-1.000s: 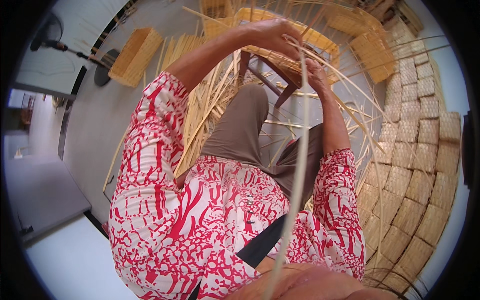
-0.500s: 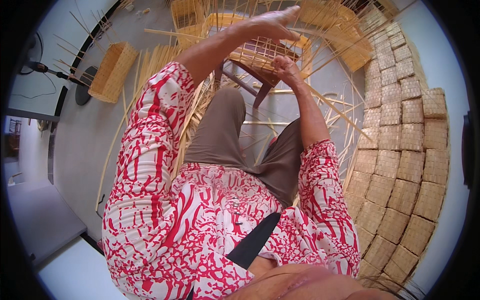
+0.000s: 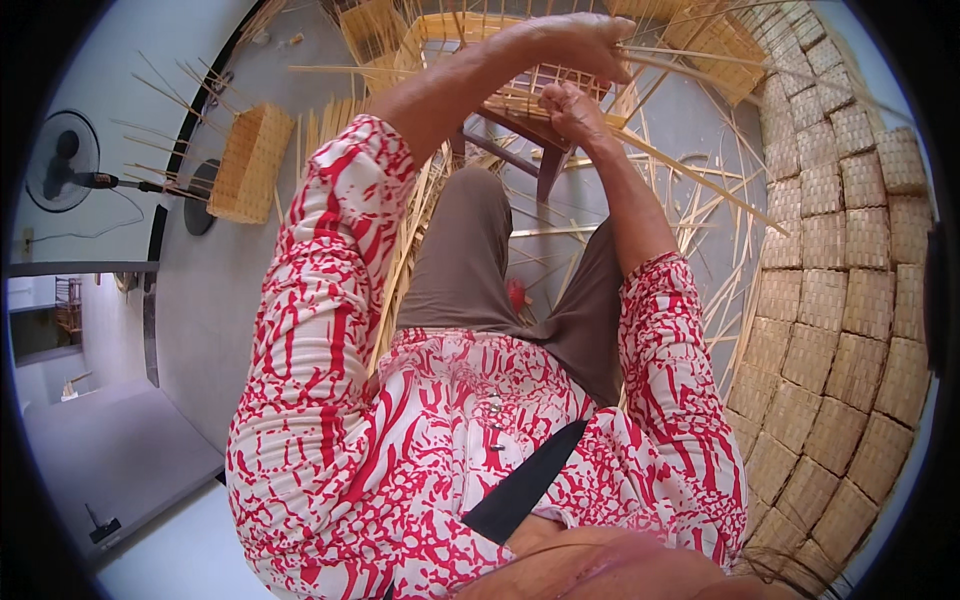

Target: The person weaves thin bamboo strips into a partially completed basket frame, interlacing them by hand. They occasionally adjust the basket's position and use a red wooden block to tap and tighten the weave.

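In front of my knees, an openwork basket base of pale split-bamboo strips [image 3: 515, 98] rests on a dark wooden stool [image 3: 549, 170]. My left hand [image 3: 585, 45] reaches over its far part, fingers toward the right, with a thin bamboo strip [image 3: 690, 62] running out between thumb and fingers. Nearer to me, my right hand [image 3: 577, 113] is closed at the base's near right edge, its fingertips pressed on the weave. From beneath that hand a longer strip [image 3: 700, 180] slants down to the right. My left forearm hides part of the weave.
Unfinished baskets stand about: one at left [image 3: 252, 165] with upright stakes, another at the far right [image 3: 715, 55]. Stacked woven straw-coloured squares [image 3: 815, 345] line the right wall. Loose strips [image 3: 735, 255] litter the floor; a fan [image 3: 65, 160] is far left.
My view has shifted, so the surroundings sit farther right in it. My left hand has moved rightward over the weave, and the strip there lies differently. My right hand stays at the near edge.
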A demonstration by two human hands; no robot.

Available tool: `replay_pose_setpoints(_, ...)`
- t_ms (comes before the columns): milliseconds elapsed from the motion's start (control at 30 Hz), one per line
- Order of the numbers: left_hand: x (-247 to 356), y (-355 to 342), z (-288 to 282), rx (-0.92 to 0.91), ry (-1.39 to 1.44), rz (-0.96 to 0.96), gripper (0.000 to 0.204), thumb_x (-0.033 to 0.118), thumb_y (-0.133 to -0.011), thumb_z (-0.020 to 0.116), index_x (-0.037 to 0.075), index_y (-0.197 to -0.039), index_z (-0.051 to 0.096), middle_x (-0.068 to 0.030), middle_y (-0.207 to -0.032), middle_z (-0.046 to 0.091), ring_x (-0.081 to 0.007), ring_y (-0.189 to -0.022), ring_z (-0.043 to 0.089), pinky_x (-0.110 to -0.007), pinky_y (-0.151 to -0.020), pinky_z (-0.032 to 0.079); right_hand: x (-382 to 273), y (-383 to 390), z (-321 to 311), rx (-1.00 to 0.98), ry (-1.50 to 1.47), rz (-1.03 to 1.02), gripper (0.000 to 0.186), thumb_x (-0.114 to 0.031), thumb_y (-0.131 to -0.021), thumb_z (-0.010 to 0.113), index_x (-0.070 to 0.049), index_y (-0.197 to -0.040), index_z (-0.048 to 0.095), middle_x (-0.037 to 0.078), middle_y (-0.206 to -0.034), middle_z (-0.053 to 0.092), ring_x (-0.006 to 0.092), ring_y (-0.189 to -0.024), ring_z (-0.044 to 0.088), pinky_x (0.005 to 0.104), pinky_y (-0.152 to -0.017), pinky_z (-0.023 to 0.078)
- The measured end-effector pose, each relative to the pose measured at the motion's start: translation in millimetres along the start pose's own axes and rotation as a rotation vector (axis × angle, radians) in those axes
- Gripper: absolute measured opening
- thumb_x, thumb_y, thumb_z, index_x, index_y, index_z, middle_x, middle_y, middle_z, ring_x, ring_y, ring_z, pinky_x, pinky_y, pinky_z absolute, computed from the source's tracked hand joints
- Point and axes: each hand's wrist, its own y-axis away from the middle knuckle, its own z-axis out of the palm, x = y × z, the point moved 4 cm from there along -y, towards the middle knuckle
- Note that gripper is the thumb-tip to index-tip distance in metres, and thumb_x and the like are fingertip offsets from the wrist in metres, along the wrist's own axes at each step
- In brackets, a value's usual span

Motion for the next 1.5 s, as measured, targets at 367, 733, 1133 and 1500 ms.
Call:
replay_pose_setpoints(367,-2.8,10.9,11.8,0.177,-0.389,0.434,0.019,0.024,-0.09,0.067,0.008,-0.1,0.07,-0.0168,-0.087,0.07,-0.0402,-0.08,0.066,-0.046,-0.069,0.052,-12.8,-3.0,-0.1,-0.083,0.142,0.018,0.025,-0.022,-0.092,0.059,-0.01,-0.11,0.071,0.019,-0.109,0.069,0.0373,-0.103,0.066,0.0439,-0.09,0.051)
replay_pose_setpoints(733,-21.6,61.2,2.5,0.136,-0.42,0.551,0.011,0.019,-0.086,0.067,0.008,-0.085,0.069,-0.0148,-0.083,0.067,-0.0367,-0.08,0.065,-0.047,-0.067,0.048,28.9,211.7,-203.3,-0.122,0.332,0.091,0.018,-0.015,-0.098,0.058,-0.002,-0.107,0.065,0.021,-0.097,0.063,0.0428,-0.089,0.061,0.0457,-0.076,0.047)
replay_pose_setpoints(1133,-25.6,79.9,-3.3,0.14,-0.626,0.687,0.015,0.019,-0.085,0.065,0.014,-0.099,0.071,-0.0096,-0.099,0.067,-0.0322,-0.099,0.065,-0.044,-0.082,0.05,37.7,402.9,-345.6,0.544,0.093,0.359,0.026,-0.015,-0.107,0.047,-0.013,-0.124,0.066,-0.002,-0.083,0.06,0.0077,-0.076,0.056,0.0262,-0.065,0.048)
replay_pose_setpoints(1500,-23.3,62.4,3.9,0.201,-0.722,0.765,0.007,0.019,-0.081,0.062,0.013,-0.082,0.066,-0.0099,-0.086,0.065,-0.0331,-0.087,0.066,-0.045,-0.07,0.05,-130.9,221.6,-302.1,0.657,-0.045,-0.23,0.027,-0.016,-0.108,0.042,0.004,-0.124,0.049,0.008,-0.091,0.059,0.0137,-0.076,0.055,0.0304,-0.073,0.05)
